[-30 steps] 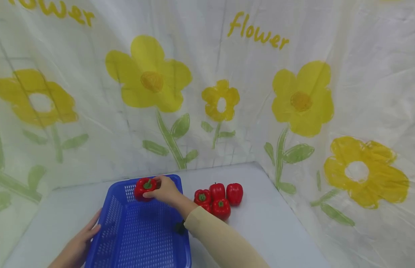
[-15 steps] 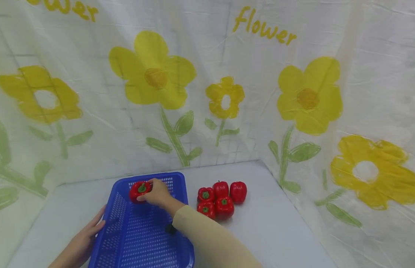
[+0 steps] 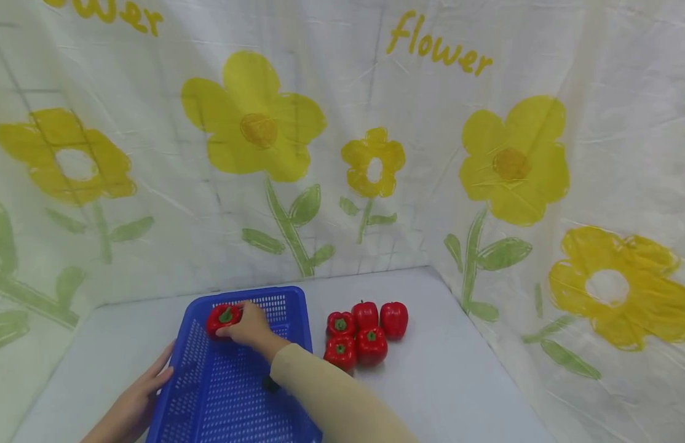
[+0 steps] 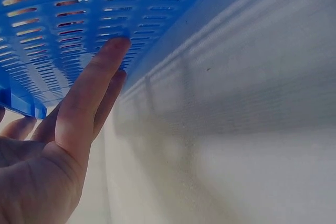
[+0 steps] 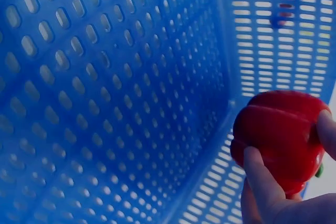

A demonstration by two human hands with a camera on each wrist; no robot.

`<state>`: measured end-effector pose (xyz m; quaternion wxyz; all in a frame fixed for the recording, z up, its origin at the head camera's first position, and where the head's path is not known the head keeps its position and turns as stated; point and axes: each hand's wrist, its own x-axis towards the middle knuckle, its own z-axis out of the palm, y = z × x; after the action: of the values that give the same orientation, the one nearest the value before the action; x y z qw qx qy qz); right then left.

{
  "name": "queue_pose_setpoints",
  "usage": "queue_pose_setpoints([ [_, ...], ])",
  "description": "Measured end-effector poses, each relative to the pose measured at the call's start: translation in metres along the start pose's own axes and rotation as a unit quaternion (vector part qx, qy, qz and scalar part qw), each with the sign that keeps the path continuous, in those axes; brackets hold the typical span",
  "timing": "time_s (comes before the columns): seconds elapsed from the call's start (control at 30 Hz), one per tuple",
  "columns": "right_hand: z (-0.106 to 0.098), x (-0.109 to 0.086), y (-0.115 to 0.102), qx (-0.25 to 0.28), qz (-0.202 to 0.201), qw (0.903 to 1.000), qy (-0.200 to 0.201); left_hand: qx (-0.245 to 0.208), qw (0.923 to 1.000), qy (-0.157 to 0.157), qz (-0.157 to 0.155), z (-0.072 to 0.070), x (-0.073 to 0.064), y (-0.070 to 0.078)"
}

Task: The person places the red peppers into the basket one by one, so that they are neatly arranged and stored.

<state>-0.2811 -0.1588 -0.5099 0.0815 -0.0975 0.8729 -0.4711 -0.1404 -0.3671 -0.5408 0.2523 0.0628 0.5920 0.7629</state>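
Having moved left since the earlier frame, the pepper (image 3: 215, 324) is now nearing the far-left corner of the basket (image 3: 232, 403), inside its walls. Thumb and fingers of the right hand (image 3: 252, 326) are clamping that pepper; whether its underside is touching the basket's floor, I cannot tell. Outside the basket, the left hand (image 3: 136, 400) is resting fairly straight fingers against the left wall. Five other peppers (image 3: 371, 349) are clustering right of the basket, on the table (image 3: 436, 387). Placing the pepper seems to be the step in hand. Next, the work is probably calling for settling it on the basket's floor by that corner, then loosening the fingers without tipping it.
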Motion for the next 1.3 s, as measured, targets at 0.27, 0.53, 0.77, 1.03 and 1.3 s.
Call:
queue_pose_setpoints([
  [0.27, 0.012, -0.003, 0.004, 0.000, 0.000, 1.0000, -0.008, -0.037, 0.9973, -0.058, 0.026, 0.001, 0.002, 0.001],
  [0.53, 0.018, -0.001, 0.010, -0.001, -0.002, 1.0000, -0.006, 0.028, 0.9993, 0.025, 0.005, 0.005, 0.004, 0.002],
  [0.77, 0.013, -0.004, 0.005, -0.007, -0.006, 0.9996, -0.028, 0.000, 0.9995, -0.027, 0.019, 0.004, 0.003, 0.002],
  [1.03, 0.005, -0.013, -0.002, -0.017, -0.007, 0.9977, -0.065, -0.029, 0.9987, -0.041, 0.006, 0.001, -0.002, -0.003],
  [1.3, -0.014, -0.021, -0.014, -0.013, -0.012, 0.9983, -0.056, -0.010, 0.9995, -0.029, 0.011, 0.001, 0.000, -0.001],
])
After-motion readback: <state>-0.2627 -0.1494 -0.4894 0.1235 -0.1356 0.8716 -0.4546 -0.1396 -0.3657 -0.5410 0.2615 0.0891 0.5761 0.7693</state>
